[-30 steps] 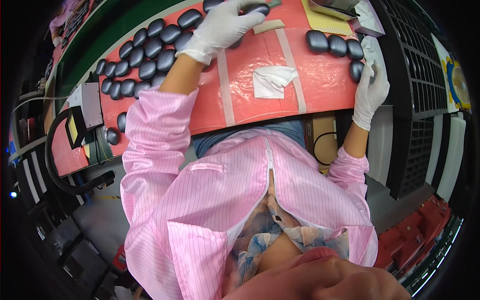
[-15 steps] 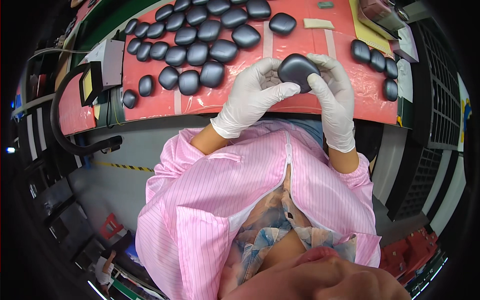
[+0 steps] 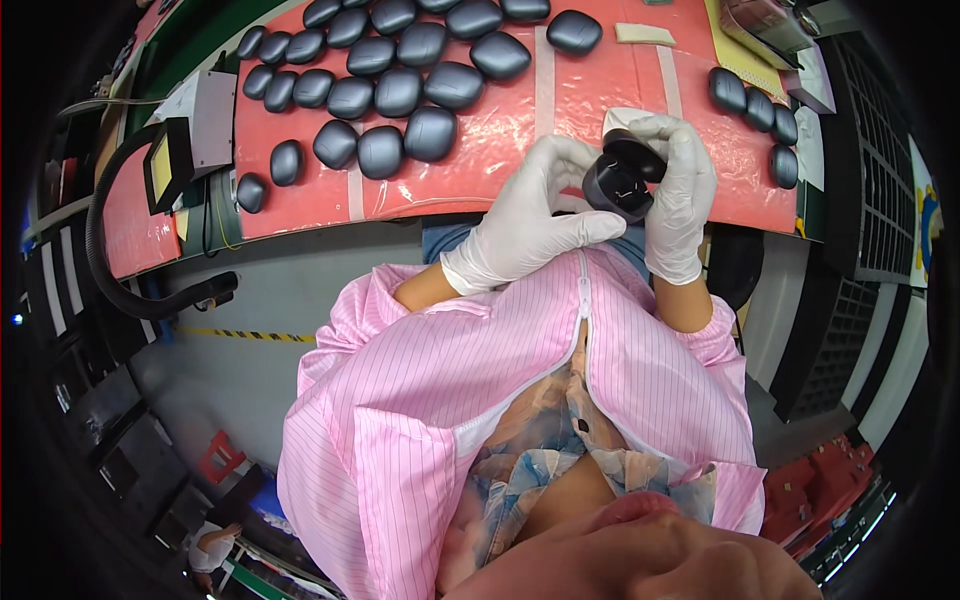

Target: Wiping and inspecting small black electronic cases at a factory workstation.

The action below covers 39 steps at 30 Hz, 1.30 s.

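Observation:
A dark, glossy-lined earbud charging case is held above the table's near edge, with its lid raised and its black inside showing. My right hand, in a white glove, wraps round the case's right side. On the left side, my gloved left hand cups the case, its fingers reaching behind and its thumb stretched along the near side. Some left fingertips are hidden behind the case. Several closed dark grey cases lie in rows on the red mat, left of my hands.
The red mat covers the table. A few more cases form a short row at the right. A cream strip lies at the back. To the left stand a grey box and a black flexible hose.
The case was closed between both hands; now its lid is up and its inside shows. It has moved slightly right and nearer to me. My left thumb has come off its face.

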### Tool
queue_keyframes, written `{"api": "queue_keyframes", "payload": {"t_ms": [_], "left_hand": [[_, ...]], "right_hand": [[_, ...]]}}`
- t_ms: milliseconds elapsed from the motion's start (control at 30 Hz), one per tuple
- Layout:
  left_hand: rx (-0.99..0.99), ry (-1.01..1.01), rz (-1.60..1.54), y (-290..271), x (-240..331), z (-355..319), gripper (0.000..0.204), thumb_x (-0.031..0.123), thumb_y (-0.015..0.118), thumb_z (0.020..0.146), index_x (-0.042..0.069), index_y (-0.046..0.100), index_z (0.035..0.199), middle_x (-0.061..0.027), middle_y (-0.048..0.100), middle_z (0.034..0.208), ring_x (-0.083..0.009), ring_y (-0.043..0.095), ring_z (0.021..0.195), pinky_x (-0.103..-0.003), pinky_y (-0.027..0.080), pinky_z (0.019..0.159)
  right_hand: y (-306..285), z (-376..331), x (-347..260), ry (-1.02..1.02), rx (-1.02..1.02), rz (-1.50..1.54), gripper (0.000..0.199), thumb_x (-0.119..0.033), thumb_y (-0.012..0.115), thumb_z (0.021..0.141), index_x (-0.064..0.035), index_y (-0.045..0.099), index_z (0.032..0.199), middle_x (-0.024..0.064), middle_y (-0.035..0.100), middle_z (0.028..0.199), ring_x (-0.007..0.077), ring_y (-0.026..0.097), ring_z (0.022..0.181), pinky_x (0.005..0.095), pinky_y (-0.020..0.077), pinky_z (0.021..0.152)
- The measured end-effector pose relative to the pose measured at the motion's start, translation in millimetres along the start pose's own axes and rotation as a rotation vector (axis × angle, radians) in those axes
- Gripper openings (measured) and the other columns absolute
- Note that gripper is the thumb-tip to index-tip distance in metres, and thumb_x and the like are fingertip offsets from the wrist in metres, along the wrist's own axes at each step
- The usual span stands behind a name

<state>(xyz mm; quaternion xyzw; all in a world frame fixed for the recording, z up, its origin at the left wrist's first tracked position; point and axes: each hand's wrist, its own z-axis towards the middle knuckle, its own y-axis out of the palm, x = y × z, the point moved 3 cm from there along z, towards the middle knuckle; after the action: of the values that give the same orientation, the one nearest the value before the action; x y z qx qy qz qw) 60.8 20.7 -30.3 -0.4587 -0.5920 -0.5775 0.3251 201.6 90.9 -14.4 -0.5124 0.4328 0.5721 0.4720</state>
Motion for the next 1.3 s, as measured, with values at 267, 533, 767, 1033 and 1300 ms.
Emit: {"api": "queue_keyframes", "payload": {"t_ms": [267, 533, 767, 1033, 1300], "left_hand": [[-0.193, -0.218, -0.315, -41, 23, -25, 0.060, 0.037, 0.057, 0.090, -0.003, 0.043, 0.133, -0.0110, 0.061, 0.103, -0.0182, 0.060, 0.093, -0.027, 0.048, 0.075], [0.167, -0.239, -0.432, -225, -38, -165, 0.068, 0.055, 0.061, 0.081, -0.006, 0.056, 0.112, -0.0173, 0.065, 0.081, -0.0228, 0.064, 0.068, -0.027, 0.051, 0.057], [1.054, 0.862, -1.238, -473, -53, -303, 0.038, 0.045, 0.067, 0.083, 0.009, 0.057, 0.092, -0.0085, 0.061, 0.087, -0.0278, 0.061, 0.079, -0.033, 0.053, 0.064], [0.835, 0.540, -1.076, -321, -53, -245, 0.073, 0.060, 0.052, 0.086, -0.001, 0.051, 0.127, -0.0154, 0.064, 0.103, -0.0284, 0.064, 0.089, -0.032, 0.055, 0.070], [0.443, 0.221, -0.699, -129, 39, -102, 0.084, 0.068, 0.036, 0.090, -0.008, 0.056, 0.119, -0.0270, 0.063, 0.109, -0.0374, 0.063, 0.104, -0.038, 0.054, 0.082]], "right_hand": [[-9, 7, 17, -0.261, 0.060, -0.494, 0.013, -0.006, 0.059, 0.087, 0.0005, 0.064, 0.098, 0.0139, 0.065, 0.103, 0.0263, 0.061, 0.096, 0.0343, 0.0466, 0.088], [5, 9, 35, -0.397, -0.204, -1.082, 0.018, -0.003, 0.064, 0.082, -0.0045, 0.068, 0.099, 0.0135, 0.063, 0.090, 0.0291, 0.059, 0.084, 0.0387, 0.0467, 0.077], [22, -1, 20, -0.644, -0.333, -1.139, 0.032, 0.001, 0.060, 0.083, -0.0050, 0.067, 0.114, 0.0108, 0.061, 0.086, 0.0264, 0.057, 0.080, 0.0349, 0.0447, 0.075], [7, -4, 33, -0.219, -0.309, -0.705, 0.029, 0.004, 0.056, 0.087, 0.0001, 0.066, 0.114, 0.0071, 0.056, 0.086, 0.0144, 0.051, 0.076, 0.0277, 0.0443, 0.072], [117, -8, -27, -0.655, -0.561, -0.371, 0.024, 0.003, 0.067, 0.081, -0.0027, 0.068, 0.104, 0.0079, 0.062, 0.092, 0.0191, 0.059, 0.083, 0.0281, 0.0470, 0.074]]}}
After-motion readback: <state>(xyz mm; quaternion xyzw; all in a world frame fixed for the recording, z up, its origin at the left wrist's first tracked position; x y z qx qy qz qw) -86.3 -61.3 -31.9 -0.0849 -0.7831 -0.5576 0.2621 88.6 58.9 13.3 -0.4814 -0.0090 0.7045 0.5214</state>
